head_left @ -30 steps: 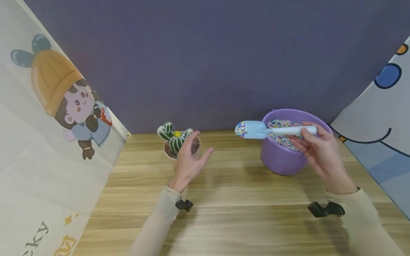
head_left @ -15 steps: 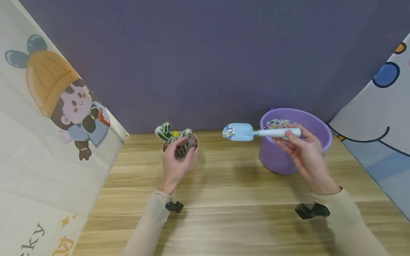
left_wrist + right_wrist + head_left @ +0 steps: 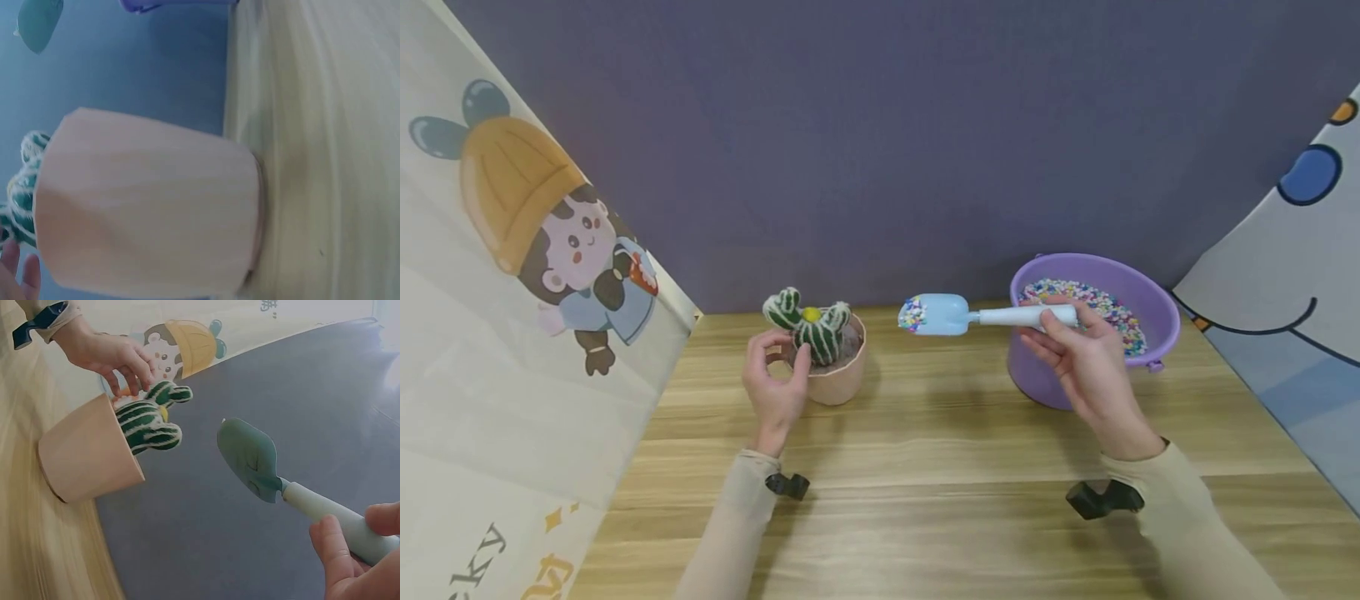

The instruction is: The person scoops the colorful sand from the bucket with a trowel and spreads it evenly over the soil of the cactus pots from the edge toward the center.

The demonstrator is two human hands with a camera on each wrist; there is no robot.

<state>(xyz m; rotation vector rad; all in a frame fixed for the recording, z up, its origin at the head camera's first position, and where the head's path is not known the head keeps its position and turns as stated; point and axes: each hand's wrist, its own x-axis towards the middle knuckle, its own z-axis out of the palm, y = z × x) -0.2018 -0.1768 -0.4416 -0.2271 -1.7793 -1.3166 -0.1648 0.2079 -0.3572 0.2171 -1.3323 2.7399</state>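
Observation:
In the head view, my right hand (image 3: pixel 1086 362) grips the white handle of a light blue trowel (image 3: pixel 943 315). Colourful beads (image 3: pixel 914 315) lie in its tip. The trowel is held level in the air, between the flower pot and the bucket. My left hand (image 3: pixel 775 387) is at the left side of a green-and-white cactus (image 3: pixel 820 342) with a yellow top. Its thumb and fingers are bent with a gap between them; whether they touch the cactus I cannot tell. The cactus stands upright in a pale pink pot (image 3: pixel 150 206).
A purple bucket (image 3: pixel 1045 379) of multicoloured beads (image 3: pixel 1120 312) stands at the right, partly behind my right hand. The wooden table (image 3: pixel 925 483) meets a dark wall (image 3: pixel 880 150) at the back. Printed panels stand on both sides.
The trowel and my right hand have moved left, away from over the bucket. My left hand has moved left across the cactus to its left side. The pot stays in place.

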